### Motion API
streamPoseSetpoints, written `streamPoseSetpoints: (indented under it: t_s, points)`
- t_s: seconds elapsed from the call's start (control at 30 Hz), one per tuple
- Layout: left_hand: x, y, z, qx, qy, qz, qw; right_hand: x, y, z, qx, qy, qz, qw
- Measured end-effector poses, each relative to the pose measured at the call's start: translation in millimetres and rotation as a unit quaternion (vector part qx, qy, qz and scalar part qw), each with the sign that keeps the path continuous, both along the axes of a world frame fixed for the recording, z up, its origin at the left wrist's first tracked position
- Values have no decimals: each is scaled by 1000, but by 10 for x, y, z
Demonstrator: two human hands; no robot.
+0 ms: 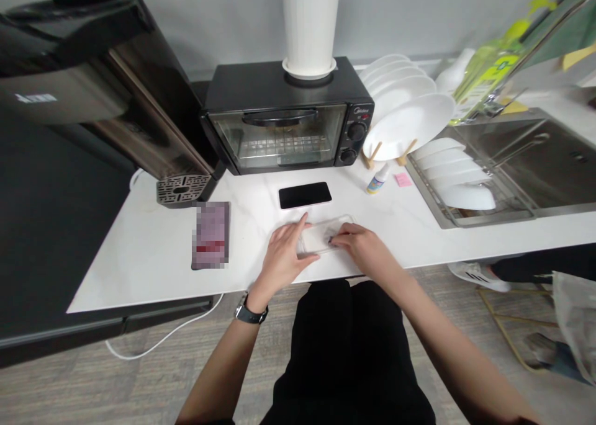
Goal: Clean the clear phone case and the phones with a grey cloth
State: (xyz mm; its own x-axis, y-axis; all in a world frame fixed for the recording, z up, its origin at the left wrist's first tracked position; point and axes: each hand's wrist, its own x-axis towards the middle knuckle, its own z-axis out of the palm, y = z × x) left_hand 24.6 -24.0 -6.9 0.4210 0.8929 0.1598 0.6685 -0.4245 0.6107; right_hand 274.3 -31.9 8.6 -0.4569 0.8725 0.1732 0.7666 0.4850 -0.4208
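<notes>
A clear phone case (316, 237) lies flat on the white counter in front of me. My left hand (283, 254) steadies its left end, thumb along the near edge and fingers at the far edge. Over the case's right part, my right hand (361, 244) is closed in a pinch, its fingertips on a small dark thing (331, 240) against the case; what that is I cannot make out. Just beyond the case a phone (305, 195) rests with its black screen up. A small white-capped bottle (377, 180) stands to the far right of it, beside a pink sticky note (403, 180).
A black toaster oven (288, 136) with a white pot (311, 28) on top backs the counter (153, 270). Left are a drink dispenser (181, 189) and a blurred purple item (212, 236). Right are racked plates (410, 124) and a sink (554, 164) with bowls. Someone's shoe (479, 276) shows below.
</notes>
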Motion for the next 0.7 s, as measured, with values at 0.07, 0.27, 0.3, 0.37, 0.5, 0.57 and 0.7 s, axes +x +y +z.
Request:
streamPoseSetpoints:
  t_s: [0.07,0.27,0.3,0.37,0.5,0.57,0.7]
  points:
    - [-1,3,6,1,0,-1,1000,148,47,2,23,-51,-77,995]
    - [-10,11,-48,8,0,6,1000,-398,127,-149,68,-64,-94,991]
    - [-10,11,-56,9,0,8,1000,-526,118,-159,62,-43,-59,995]
    - [-9,10,-63,11,-3,10,1000,-667,78,-144,42,-8,5,999]
    - [-7,6,-44,0,-7,3,1000,-363,-14,-34,-8,16,53,998]
    - [-7,5,-29,-6,-2,6,1000,-73,-20,5,-5,-3,14,1000]
    - [-6,8,-8,-7,-2,8,1000,130,64,-25,46,-76,-135,987]
